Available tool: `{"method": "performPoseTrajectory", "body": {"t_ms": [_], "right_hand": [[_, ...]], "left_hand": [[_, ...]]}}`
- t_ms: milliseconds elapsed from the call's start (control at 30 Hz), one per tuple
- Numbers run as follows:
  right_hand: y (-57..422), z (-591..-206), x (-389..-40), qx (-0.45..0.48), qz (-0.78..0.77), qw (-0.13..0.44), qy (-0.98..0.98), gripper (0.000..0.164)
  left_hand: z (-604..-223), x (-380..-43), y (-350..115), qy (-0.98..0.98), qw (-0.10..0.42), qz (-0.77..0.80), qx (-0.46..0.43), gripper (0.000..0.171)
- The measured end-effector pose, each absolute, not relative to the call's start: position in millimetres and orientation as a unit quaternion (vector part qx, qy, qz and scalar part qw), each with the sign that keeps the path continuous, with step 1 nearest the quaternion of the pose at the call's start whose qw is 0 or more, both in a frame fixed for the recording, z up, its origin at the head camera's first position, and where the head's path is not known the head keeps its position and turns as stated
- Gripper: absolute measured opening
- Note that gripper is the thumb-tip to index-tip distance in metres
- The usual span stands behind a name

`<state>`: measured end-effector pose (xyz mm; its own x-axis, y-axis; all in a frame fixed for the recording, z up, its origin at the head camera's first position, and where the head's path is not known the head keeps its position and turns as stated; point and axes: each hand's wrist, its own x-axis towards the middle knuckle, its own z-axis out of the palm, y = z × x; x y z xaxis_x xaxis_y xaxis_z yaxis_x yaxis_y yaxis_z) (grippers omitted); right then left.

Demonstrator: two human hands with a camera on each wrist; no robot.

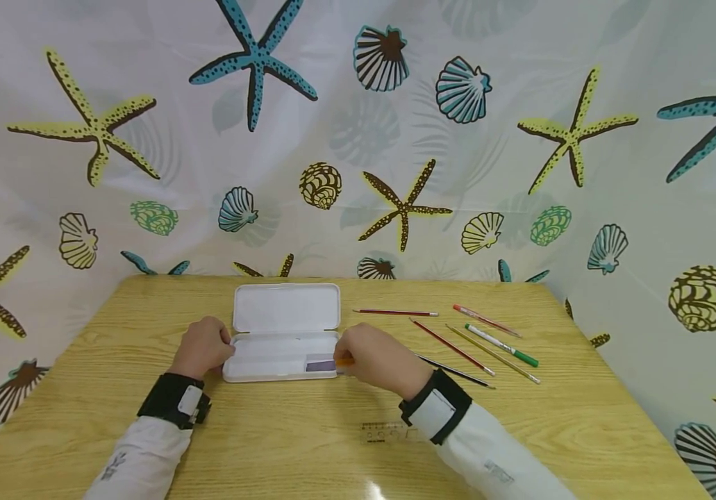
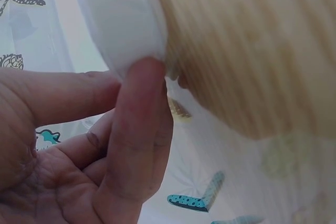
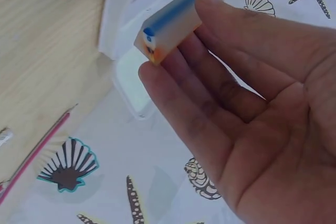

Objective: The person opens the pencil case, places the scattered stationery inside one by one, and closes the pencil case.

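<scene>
A white pencil case (image 1: 264, 351) lies on the table with its lid (image 1: 287, 307) raised at the back. My left hand (image 1: 203, 347) pinches the case's left edge between thumb and fingers; in the left wrist view the white rounded corner (image 2: 126, 19) sits between the fingertips. Over the case's right end, my right hand (image 1: 376, 357) holds a small block-shaped eraser (image 3: 173, 22) with blue and orange colouring, thumb on one side and fingers on the other. A purple piece (image 1: 321, 365) shows in the small compartment at the right front of the case.
Right of the case lie a dark red pencil (image 1: 395, 312), another red pencil (image 1: 451, 346), a yellow pencil (image 1: 492, 353), a black pencil (image 1: 458, 371), a red pen (image 1: 485, 320) and a green-capped marker (image 1: 501, 344). A clear ruler (image 1: 389, 432) lies near the right forearm. Behind hangs a patterned curtain (image 1: 332, 236).
</scene>
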<state>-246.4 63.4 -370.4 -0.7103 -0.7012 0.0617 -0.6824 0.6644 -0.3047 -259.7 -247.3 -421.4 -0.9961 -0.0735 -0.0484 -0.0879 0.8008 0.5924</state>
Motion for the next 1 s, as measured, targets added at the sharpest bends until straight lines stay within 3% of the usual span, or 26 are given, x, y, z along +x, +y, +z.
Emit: {"method": "performPoseTrajectory", "body": {"t_ms": [467,1000], "right_hand": [[19.3,-349.7,-250.6,-0.414,-0.145,0.005,0.899,0.005],[-4.1,-368.0,-253.3,-0.414,-0.157,0.019,0.897,0.008]], "left_hand": [[-423.5,-262.8,-248.9,0.948,0.021,0.314,-0.050,0.011],[-424.5,-263.3,-249.7,0.948,0.017,0.316,-0.046,0.009]]}}
